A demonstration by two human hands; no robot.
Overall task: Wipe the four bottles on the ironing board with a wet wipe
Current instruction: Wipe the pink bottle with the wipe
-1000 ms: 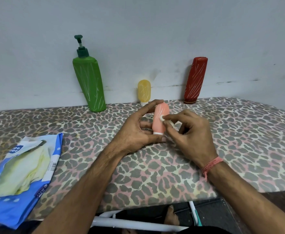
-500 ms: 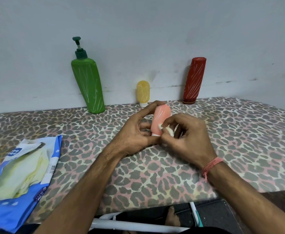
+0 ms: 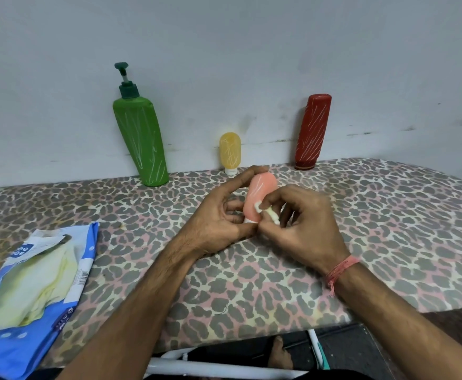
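Observation:
My left hand (image 3: 219, 223) grips a small pink bottle (image 3: 260, 193) standing cap-down on the leopard-print ironing board (image 3: 388, 229). My right hand (image 3: 304, 229) pinches a small wad of white wet wipe (image 3: 265, 212) against the bottle's lower right side. Along the wall stand a tall green pump bottle (image 3: 142, 141), a small yellow bottle (image 3: 230, 152) and a red bottle (image 3: 312, 131), all streaked with white marks.
A blue wet-wipe packet (image 3: 30, 292) lies open at the board's left front edge. The grey wall (image 3: 224, 50) runs right behind the bottles. Below the front edge show the white board frame (image 3: 210, 368) and a bare foot (image 3: 279, 355).
My right hand has slid the wipe down the pink bottle from its middle toward its lower part. The left hand keeps its hold, and the other bottles have not moved.

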